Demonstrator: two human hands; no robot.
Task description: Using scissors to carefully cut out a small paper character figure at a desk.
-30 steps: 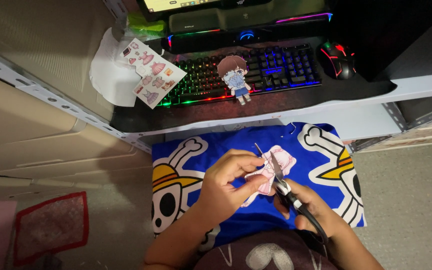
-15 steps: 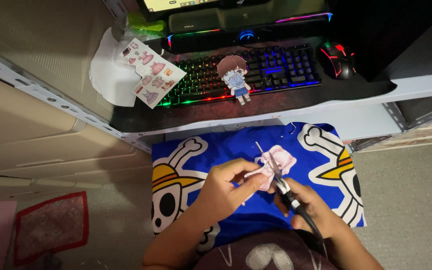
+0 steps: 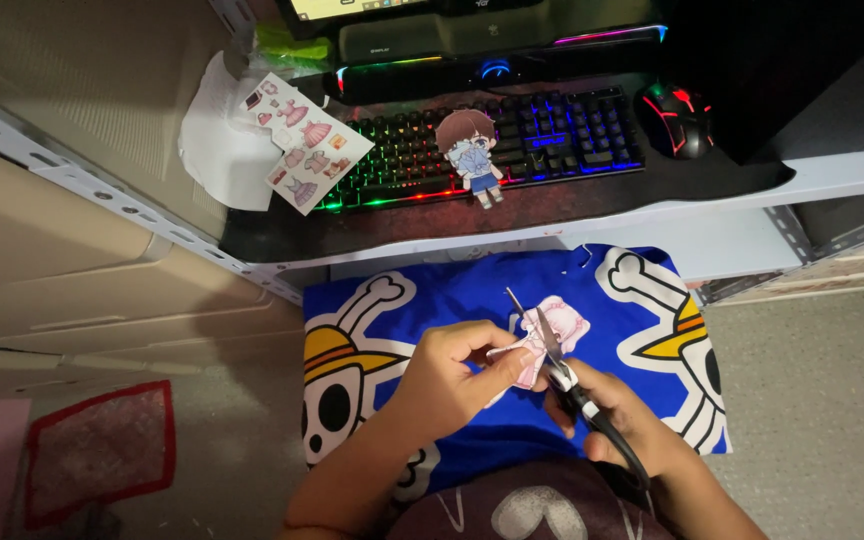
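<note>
The left hand [image 3: 452,375] pinches a small pink paper cutout [image 3: 542,345] between thumb and fingertips, holding it above a blue cloth [image 3: 472,300] printed with white skull-and-bone figures and yellow hats. The cutout sits near the centre of the frame, with its upper edge showing at 1 o'clock from the left hand. The right hand [image 3: 617,425] is closed around the dark handles of a pair of scissors [image 3: 550,350]. The blades point toward 11 o'clock and stand slightly parted, with the paper between them. The two hands are just beside each other, with the cutout bridging them.

Surrounding items:
- At 12 o'clock from the hands, a dark desk shelf [image 3: 712,190] carries a backlit keyboard [image 3: 512,145] with rainbow lighting.
- A paper doll figure [image 3: 472,155] with brown hair and blue clothing lies on the keyboard's front edge.
- At 1 o'clock, a black mouse [image 3: 674,118] with red lighting rests just right of the keyboard.
- At 11 o'clock, a printed sheet of small dress pictures [image 3: 300,142] lies tilted over a white piece of paper [image 3: 217,150], at the shelf's left end.
- A light bar [image 3: 492,72] runs behind the keyboard.
- At 9 o'clock, a beige cabinet front [image 3: 72,270] sits beside the cloth.
- At 8 o'clock, a red-edged mat [image 3: 102,450] lies on the floor.

Obstructions: the left hand's fingers cover the lower left part of the cutout, and the scissor blades cross its face. The right hand hides the scissor handles almost entirely.
</note>
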